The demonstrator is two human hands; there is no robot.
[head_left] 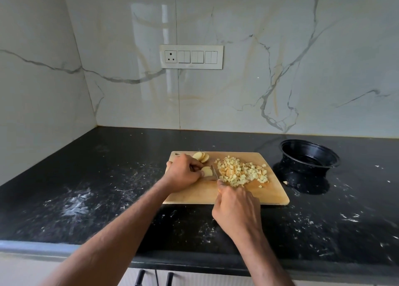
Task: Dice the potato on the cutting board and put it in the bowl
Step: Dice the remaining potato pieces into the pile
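A wooden cutting board (pixel 267 196) lies on the black counter. On its right half sits a heap of diced potato (pixel 243 173). A few round potato slices (pixel 201 156) lie at the board's far left corner. My left hand (pixel 183 174) pinches a small stack of potato slices (pixel 207 171) near the board's middle. My right hand (pixel 236 208) grips a knife (pixel 215 172), whose blade stands just right of those held slices. The black bowl (pixel 309 157) stands on the counter to the right of the board, and I see no potato in it.
The black counter (pixel 97 199) is streaked with white residue. One stray potato piece (pixel 285 182) lies between board and bowl. A marble wall with a switch panel (pixel 191 57) rises behind. The counter's front edge runs below my forearms, with drawer handles (pixel 140 277) under it.
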